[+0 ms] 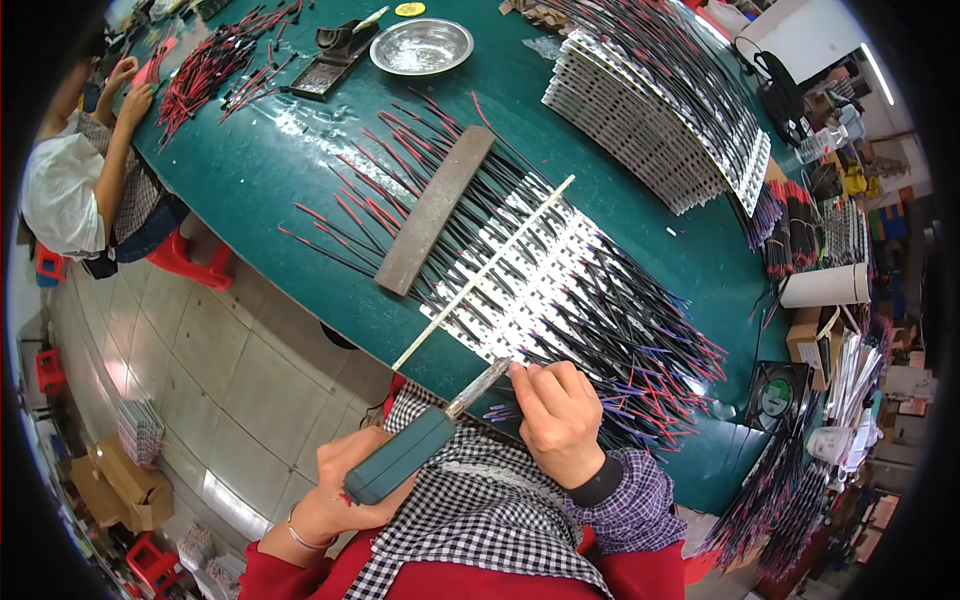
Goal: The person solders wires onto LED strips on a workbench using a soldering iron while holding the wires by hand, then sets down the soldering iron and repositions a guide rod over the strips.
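My left hand [352, 475] is wrapped round the green handle of a soldering iron [405, 457]. The iron's metal shaft slants up to the near corner of a panel of white circuit boards [535, 280]. There, right beside the iron's tip, my right hand [562, 415] pinches what looks like a thin wire, mostly hidden by the fingers. Black wires with red and blue ends [640, 350] fan out from the panel's right side. More black and red wires [370, 205] spread from its left side, under a flat grey-brown bar [436, 212]. Across the boards lies a thin pale rod [485, 270].
A tall stack of wired white boards [640, 120] stands at the far right of the green table [300, 180]. Farther back are a metal bowl [421, 48], a dark tray [325, 72] and a red wire pile [212, 75]. Another person [75, 190] sits at the left edge.
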The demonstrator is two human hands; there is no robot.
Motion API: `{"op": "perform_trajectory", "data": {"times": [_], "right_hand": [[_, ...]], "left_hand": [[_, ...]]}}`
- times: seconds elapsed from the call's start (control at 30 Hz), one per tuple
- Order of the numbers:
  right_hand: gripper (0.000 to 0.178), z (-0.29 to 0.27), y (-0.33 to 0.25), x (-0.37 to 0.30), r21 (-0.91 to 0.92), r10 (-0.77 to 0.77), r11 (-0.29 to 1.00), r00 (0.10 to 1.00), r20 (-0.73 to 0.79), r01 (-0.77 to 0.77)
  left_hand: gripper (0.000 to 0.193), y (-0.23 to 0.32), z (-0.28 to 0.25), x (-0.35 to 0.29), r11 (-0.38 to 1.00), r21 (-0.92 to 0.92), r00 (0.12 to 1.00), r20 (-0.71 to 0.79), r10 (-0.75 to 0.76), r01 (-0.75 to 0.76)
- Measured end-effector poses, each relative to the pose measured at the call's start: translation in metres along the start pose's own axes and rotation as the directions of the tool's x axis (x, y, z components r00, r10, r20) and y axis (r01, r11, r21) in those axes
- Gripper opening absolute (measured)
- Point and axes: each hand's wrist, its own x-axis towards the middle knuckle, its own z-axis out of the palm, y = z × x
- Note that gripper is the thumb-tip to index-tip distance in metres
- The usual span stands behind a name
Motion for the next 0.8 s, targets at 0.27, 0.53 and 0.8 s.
{"op": "perform_trajectory", "data": {"times": [0.27, 0.53, 0.8], "right_hand": [[0.035, -0.0011, -0.0006, -0.0004, -0.009, 0.001, 1.0, 1.0, 0.009, -0.001], [0.037, -0.0006, 0.0009, -0.0012, 0.052, 0.024, 0.998, 1.0, -0.012, -0.023], [0.033, 0.0005, -0.0004, -0.0021, 0.008, -0.008, 1.0, 1.0, -0.023, 0.008]], "left_hand": [[0.025, 0.0014, -0.0041, -0.0053, 0.999, 0.044, 0.999, -0.026, 0.024, -0.022], [0.024, 0.0017, -0.0015, -0.0058, 1.0, 0.02, 1.0, -0.023, 0.003, -0.003], [0.02, -0.0013, -0.0026, -0.0063, 0.999, 0.015, 0.999, 0.03, -0.03, 0.029]]}}
